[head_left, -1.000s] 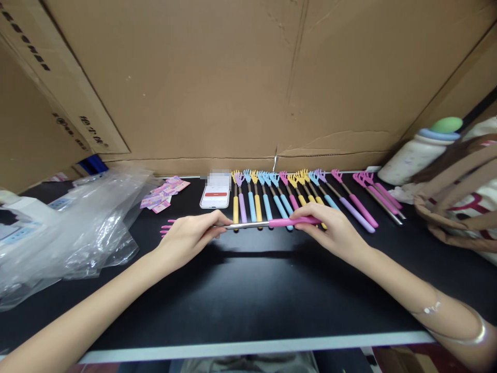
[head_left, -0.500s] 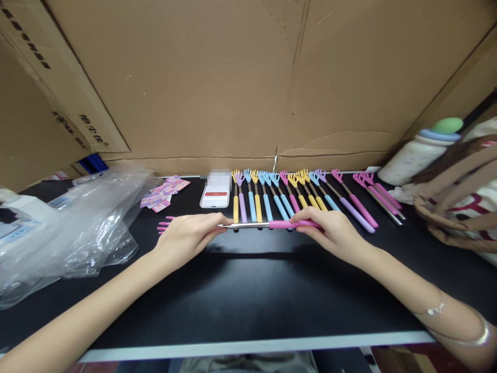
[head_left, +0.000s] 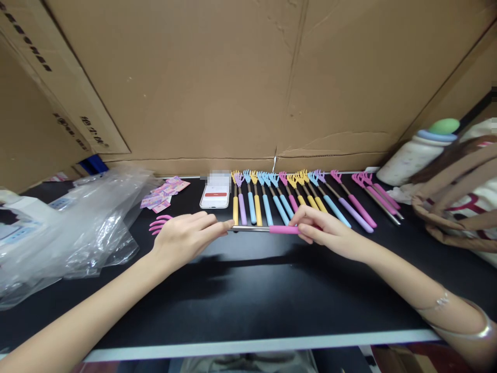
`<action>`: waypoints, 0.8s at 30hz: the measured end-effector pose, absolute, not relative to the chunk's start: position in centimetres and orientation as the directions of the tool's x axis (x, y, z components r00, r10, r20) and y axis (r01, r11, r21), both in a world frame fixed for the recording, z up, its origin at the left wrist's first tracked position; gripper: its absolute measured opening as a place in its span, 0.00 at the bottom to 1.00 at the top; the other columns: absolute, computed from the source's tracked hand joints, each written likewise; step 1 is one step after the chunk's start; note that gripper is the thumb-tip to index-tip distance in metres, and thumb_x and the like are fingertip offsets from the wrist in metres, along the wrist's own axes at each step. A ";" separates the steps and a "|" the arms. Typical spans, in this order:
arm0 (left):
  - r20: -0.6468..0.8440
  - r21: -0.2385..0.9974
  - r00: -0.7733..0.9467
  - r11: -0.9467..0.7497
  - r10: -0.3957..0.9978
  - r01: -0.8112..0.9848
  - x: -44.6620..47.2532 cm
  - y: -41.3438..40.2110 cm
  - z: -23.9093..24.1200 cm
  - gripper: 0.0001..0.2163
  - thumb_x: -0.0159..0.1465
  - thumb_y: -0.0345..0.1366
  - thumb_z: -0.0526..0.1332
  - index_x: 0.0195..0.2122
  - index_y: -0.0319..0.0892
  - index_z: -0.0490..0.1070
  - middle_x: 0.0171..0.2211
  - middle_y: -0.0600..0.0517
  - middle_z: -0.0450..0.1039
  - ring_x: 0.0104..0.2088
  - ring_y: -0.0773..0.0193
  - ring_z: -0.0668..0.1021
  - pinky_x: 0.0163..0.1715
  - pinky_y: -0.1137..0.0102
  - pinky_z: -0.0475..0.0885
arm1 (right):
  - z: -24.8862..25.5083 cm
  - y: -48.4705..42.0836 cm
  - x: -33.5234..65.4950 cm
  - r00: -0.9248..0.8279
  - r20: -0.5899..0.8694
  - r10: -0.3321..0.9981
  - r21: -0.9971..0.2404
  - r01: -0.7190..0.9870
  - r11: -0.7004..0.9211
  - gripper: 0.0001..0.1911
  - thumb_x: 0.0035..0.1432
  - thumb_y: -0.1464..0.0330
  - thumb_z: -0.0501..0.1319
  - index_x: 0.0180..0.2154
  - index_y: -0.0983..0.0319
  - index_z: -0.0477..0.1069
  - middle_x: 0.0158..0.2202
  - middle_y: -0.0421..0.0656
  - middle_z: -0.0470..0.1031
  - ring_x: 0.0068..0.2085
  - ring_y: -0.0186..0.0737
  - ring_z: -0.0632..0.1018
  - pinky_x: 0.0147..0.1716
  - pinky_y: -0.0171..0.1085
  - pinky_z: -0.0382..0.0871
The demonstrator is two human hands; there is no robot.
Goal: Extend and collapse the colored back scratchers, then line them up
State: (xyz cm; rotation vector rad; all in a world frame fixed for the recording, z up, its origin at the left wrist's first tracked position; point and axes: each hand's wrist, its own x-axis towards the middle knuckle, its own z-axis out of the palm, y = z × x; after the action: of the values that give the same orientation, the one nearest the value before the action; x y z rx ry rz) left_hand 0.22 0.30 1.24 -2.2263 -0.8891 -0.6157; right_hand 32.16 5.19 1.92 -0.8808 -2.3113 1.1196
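Note:
A pink back scratcher (head_left: 283, 229) is held level above the black table, its metal rod showing between my hands. My left hand (head_left: 188, 233) is closed round the rod near the claw end, and the pink claw pokes out to its left. My right hand (head_left: 324, 230) pinches the pink grip, hiding its far end. Behind them lies a row of back scratchers (head_left: 267, 207) in yellow, purple, blue and pink, claws towards the cardboard. At the row's right end lie pink pieces (head_left: 382, 199) with bare metal rods.
Clear plastic bags (head_left: 97, 223) cover the left side of the table (head_left: 240, 300). Small printed cards (head_left: 165, 194) and a phone (head_left: 215, 191) lie at the back. A white bottle (head_left: 413, 155) and a brown-and-white bag (head_left: 454, 202) stand at right. A cardboard wall (head_left: 217, 88) rises behind.
My right hand's fingers have shifted on the pink grip, now more spread and curled. More of the pink claw shows past my left hand. The scratcher has dipped slightly.

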 end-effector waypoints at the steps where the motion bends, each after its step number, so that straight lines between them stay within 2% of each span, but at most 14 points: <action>1: 0.619 -0.397 0.661 -0.557 0.425 0.730 0.2 0.3 1.2 0.10 0.69 0.35 0.52 0.43 0.44 0.72 0.22 0.57 0.71 0.22 0.69 0.72 0.22 0.74 0.61 | 1.9 5.2 32.1 -0.708 0.084 0.701 -0.811 0.360 0.462 0.11 0.65 0.59 0.51 0.40 0.61 0.63 0.23 0.35 0.64 0.25 0.30 0.65 0.26 0.31 0.59; 4: 0.581 -0.325 0.651 -0.594 0.489 0.736 0.3 0.4 1.2 0.12 0.70 0.36 0.49 0.42 0.44 0.72 0.23 0.56 0.72 0.23 0.70 0.74 0.21 0.75 0.62 | 1.7 5.3 31.9 -0.690 0.087 0.718 -0.785 0.397 0.477 0.12 0.65 0.60 0.52 0.41 0.61 0.63 0.24 0.36 0.65 0.27 0.31 0.67 0.28 0.32 0.60; 10: 0.445 -0.036 0.598 -0.654 0.667 0.756 0.4 0.5 1.2 0.14 0.71 0.41 0.45 0.40 0.45 0.69 0.34 0.57 0.79 0.30 0.69 0.80 0.25 0.77 0.66 | 1.3 5.4 31.6 -0.686 0.116 0.718 -0.716 0.444 0.539 0.10 0.64 0.62 0.52 0.41 0.61 0.65 0.24 0.37 0.69 0.26 0.33 0.70 0.28 0.33 0.62; 13: 0.433 -0.007 0.570 -0.630 0.698 0.777 0.3 0.4 1.1 0.14 0.71 0.43 0.46 0.40 0.46 0.69 0.34 0.57 0.79 0.31 0.67 0.81 0.25 0.76 0.66 | 1.3 5.3 31.6 -0.671 0.156 0.725 -0.693 0.449 0.564 0.10 0.63 0.62 0.52 0.40 0.61 0.65 0.26 0.38 0.71 0.27 0.34 0.72 0.30 0.34 0.64; 17: 0.425 0.043 0.533 -0.605 0.732 0.795 0.2 0.4 1.1 0.14 0.70 0.44 0.46 0.41 0.46 0.68 0.34 0.56 0.80 0.31 0.65 0.81 0.26 0.75 0.66 | 1.6 4.9 31.6 -0.640 0.271 0.719 -0.594 0.477 0.648 0.08 0.62 0.63 0.54 0.39 0.60 0.68 0.33 0.42 0.72 0.32 0.34 0.73 0.31 0.34 0.65; 20: 0.335 0.182 0.492 -0.568 0.803 0.803 0.1 0.6 1.1 0.12 0.70 0.44 0.47 0.42 0.47 0.68 0.35 0.56 0.79 0.32 0.65 0.80 0.28 0.75 0.66 | 1.8 4.7 31.5 -0.641 0.358 0.679 -0.524 0.464 0.714 0.04 0.61 0.67 0.56 0.37 0.60 0.67 0.33 0.41 0.72 0.33 0.33 0.73 0.32 0.32 0.65; 24: 0.177 0.418 0.483 -0.510 0.858 0.752 -0.1 1.0 0.9 0.10 0.69 0.41 0.48 0.42 0.47 0.66 0.28 0.57 0.74 0.28 0.67 0.76 0.29 0.75 0.65 | 1.9 4.5 31.3 -0.665 0.417 0.619 -0.459 0.434 0.775 0.02 0.61 0.70 0.56 0.34 0.60 0.66 0.30 0.39 0.71 0.30 0.31 0.72 0.29 0.30 0.64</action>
State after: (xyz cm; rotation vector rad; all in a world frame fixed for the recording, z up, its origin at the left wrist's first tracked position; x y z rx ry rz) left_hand -0.07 1.04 0.91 -2.9418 -1.6425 -0.6389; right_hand 31.28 4.48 1.90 -0.7845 -2.4010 0.4337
